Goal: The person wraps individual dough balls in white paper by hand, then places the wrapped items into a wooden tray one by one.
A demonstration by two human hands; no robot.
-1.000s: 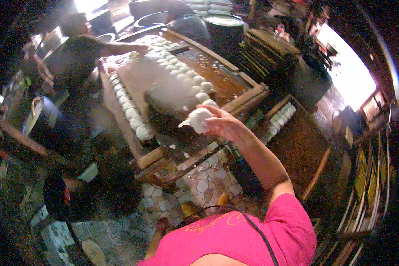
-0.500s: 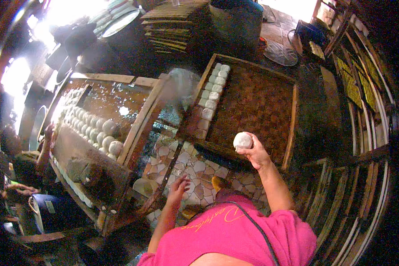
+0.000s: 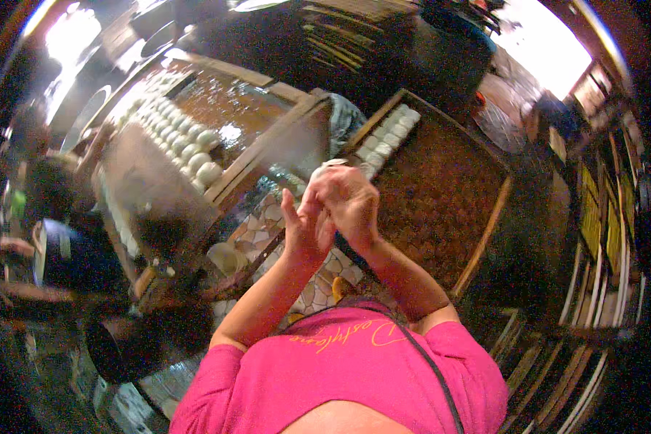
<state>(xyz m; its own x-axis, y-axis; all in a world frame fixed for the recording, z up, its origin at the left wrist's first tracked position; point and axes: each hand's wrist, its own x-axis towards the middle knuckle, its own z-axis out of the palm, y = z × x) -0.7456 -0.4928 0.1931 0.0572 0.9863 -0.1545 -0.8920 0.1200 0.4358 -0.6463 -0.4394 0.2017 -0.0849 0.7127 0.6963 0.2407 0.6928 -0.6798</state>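
My two hands meet in front of my chest, between the two wooden frames. My right hand (image 3: 351, 205) is bent over with its fingers curled, and a white ball (image 3: 330, 166) peeks out past its far side; most of the ball is covered. Against it lies my left hand (image 3: 305, 230), its thumb spread away and its other fingers partly hidden behind the right hand. Just beyond, two rows of similar white lumps (image 3: 388, 139) line the left side of a shallow wooden tray (image 3: 493, 221) with a brown woven-looking base.
A wet wooden table (image 3: 267, 132) at the left bears many white balls (image 3: 188, 148) in rows. Left of it is a blue bucket (image 3: 69, 249), with another person's hand (image 3: 16, 247) nearby. Slatted wooden racks (image 3: 550, 372) stand at the right. Stone-patterned floor (image 3: 249, 233) shows below.
My right hand has moved left from over the tray, carrying the white ball, and now meets my left hand, which has risen. The view has turned, shifting the tray and table rightward.
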